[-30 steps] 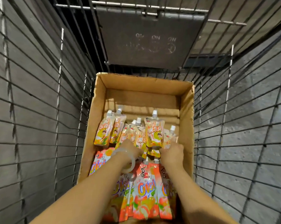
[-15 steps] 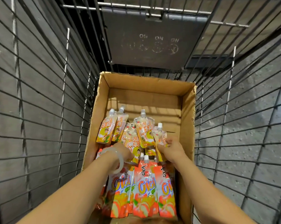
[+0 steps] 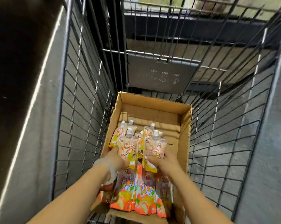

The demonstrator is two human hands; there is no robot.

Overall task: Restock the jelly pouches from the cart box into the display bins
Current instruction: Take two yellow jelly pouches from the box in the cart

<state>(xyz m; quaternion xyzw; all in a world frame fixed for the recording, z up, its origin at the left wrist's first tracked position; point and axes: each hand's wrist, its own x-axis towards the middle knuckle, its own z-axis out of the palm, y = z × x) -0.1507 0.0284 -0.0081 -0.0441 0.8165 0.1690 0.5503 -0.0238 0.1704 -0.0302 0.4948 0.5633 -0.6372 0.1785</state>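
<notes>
A brown cardboard box (image 3: 184, 125) sits inside a wire cart. In it stand several pale spouted jelly pouches (image 3: 127, 147) with white caps and red print. My left hand (image 3: 115, 160), with a clear bangle on the wrist, grips the lower ends of the left cluster. My right hand (image 3: 162, 160) grips the lower ends of the right cluster of pouches (image 3: 153, 147). Both clusters are held upright, a little above the box floor. Orange-and-red pouches (image 3: 143, 199) lie flat in the near half of the box, partly under my forearms.
The wire cart (image 3: 217, 126) walls rise close on both sides of the box. A dark folded child-seat flap (image 3: 160, 75) hangs at the cart's far end. A grey wall with a dark panel (image 3: 23, 78) runs along the left. The far part of the box floor is bare cardboard.
Both hands have closed on the pale pouches, gathered them together and raised them. My view has tilted up and back, showing more of the cart's far end.
</notes>
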